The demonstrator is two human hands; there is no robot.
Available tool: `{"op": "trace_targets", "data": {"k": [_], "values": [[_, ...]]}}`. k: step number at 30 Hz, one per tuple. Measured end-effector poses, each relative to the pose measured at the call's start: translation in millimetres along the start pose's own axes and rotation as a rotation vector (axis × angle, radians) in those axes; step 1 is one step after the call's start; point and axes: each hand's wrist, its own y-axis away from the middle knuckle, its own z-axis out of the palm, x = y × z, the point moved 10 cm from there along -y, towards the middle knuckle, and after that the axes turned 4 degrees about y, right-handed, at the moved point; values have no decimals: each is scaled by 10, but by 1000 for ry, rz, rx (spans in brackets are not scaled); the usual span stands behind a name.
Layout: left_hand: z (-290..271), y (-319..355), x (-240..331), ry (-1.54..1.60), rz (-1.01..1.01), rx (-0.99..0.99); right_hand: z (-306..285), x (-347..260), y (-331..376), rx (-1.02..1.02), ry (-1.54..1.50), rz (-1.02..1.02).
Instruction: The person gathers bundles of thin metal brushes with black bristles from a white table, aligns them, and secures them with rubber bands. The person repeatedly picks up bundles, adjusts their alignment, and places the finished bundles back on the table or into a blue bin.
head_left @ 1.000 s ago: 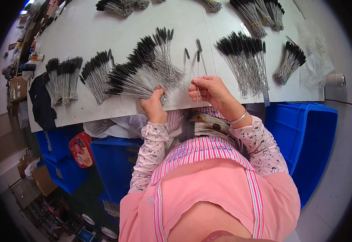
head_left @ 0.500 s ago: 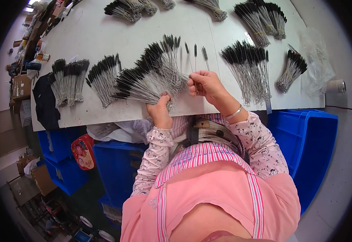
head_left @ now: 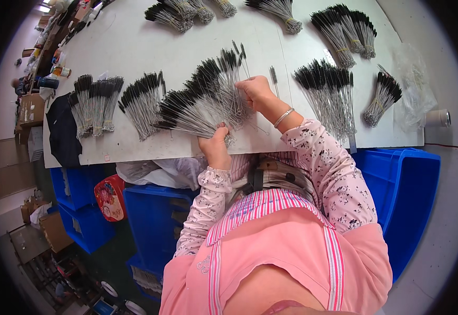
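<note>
A fanned pile of wire tube brushes (head_left: 200,102) with black bristle heads and silver wire stems lies on the white table. My left hand (head_left: 216,147) is closed on the looped wire ends at the near side of this pile, thumb on top. At the pile's right edge my right hand (head_left: 260,95) is pinched round the stem of a single brush (head_left: 243,52), whose bristle head points away from me. Its fingertips touch or nearly touch the pile's other stems. One loose brush (head_left: 273,75) lies just beyond my right hand.
Looser groups of brushes lie left (head_left: 142,107) and right (head_left: 326,97). Banded bundles (head_left: 336,34) stand along the far side, with another bundle (head_left: 381,100) near a clear plastic bag (head_left: 415,86). Dark cloth (head_left: 63,131) covers the left corner. Blue crates (head_left: 397,199) stand below the table edge.
My right hand has moved left and away from me, up to the pile, with its brush. A brush that lay loose beside the pile no longer shows apart. My left hand keeps its hold.
</note>
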Motion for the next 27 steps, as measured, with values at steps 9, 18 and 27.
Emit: {"op": "trace_targets", "data": {"k": [9,18,27], "values": [[-5,-10,-8,-9,-2,-16,-27,-44,21,26,39,-62],[11,8,-3,12,-16,-7,-177,-94,203,-39,-155,-38],[16,17,17,29,-9,1,-256,174,526,-183,-315,170]]}}
